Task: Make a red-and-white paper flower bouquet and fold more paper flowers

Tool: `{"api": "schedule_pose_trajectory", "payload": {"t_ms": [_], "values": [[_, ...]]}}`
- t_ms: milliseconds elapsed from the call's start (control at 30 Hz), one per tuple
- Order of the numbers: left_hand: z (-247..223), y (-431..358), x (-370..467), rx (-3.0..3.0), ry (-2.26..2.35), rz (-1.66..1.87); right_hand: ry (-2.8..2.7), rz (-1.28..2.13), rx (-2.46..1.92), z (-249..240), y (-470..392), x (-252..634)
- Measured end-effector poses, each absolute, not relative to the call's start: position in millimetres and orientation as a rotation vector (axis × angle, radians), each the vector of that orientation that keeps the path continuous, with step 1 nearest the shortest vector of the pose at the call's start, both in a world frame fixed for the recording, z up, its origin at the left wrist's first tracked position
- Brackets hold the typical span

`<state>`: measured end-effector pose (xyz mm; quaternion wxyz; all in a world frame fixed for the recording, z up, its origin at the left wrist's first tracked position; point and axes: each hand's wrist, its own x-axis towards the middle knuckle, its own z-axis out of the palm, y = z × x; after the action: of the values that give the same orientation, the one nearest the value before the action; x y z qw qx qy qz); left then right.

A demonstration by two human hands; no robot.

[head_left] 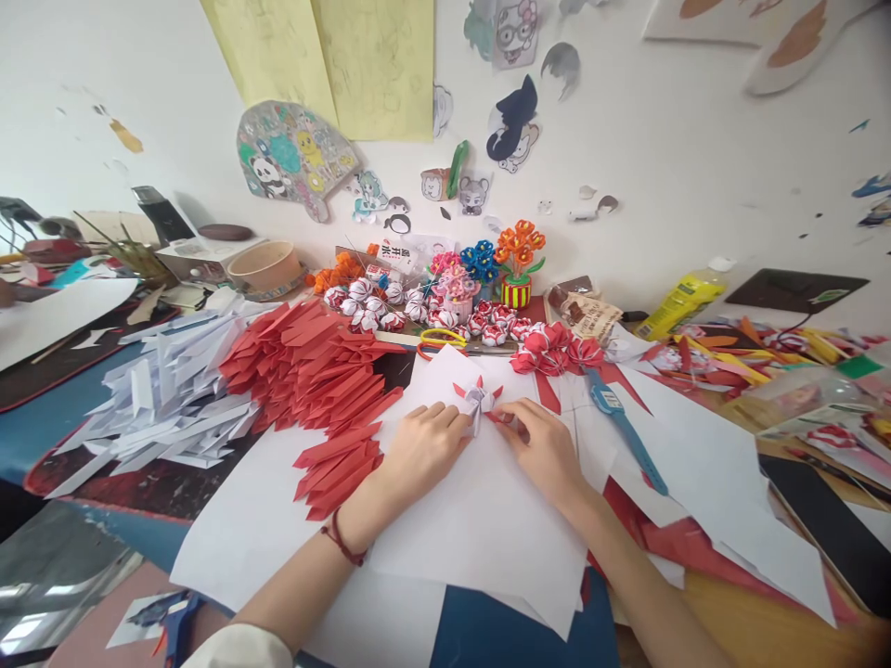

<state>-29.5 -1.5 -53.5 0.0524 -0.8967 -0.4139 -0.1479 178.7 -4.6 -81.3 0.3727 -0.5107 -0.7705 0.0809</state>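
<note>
A small red and white folded paper flower (480,397) is between my hands, above white paper sheets (480,520). My left hand (430,445) closes its fingers on the flower's left side. On the right side, my right hand (541,443) pinches a red petal of it between thumb and fingers. Left of my left hand lies a big pile of red folded paper strips (313,371). Beyond that, a heap of white folded paper strips (174,390) spreads out. Finished-looking red paper flowers (557,351) sit just behind my right hand.
Yellow-handled scissors (445,340) lie behind the flower. Red and white paper balls (376,304) and potted paper flowers (516,269) line the wall. To the right are a blue watch (626,427), a yellow bottle (686,299) and a black phone (828,520). A blue glue gun (182,626) is at lower left.
</note>
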Motion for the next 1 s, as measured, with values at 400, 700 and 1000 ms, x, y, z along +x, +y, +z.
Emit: {"api": "schedule_pose_trajectory", "payload": {"t_ms": [400, 700, 1000], "values": [[-53.5, 4.7, -24.4, -2.707, -1.057, -0.349, -2.222, -0.204, -1.226, -76.3, -16.4, 166.0], [-51.6, 4.7, -32.1, -2.633, -0.932, -0.483, -2.151, -0.240, -1.144, -73.7, -17.5, 169.9], [-52.2, 2.5, -31.8, -2.619, -0.905, -0.519, -2.137, -0.317, -1.123, -72.4, -18.4, 169.8]]}}
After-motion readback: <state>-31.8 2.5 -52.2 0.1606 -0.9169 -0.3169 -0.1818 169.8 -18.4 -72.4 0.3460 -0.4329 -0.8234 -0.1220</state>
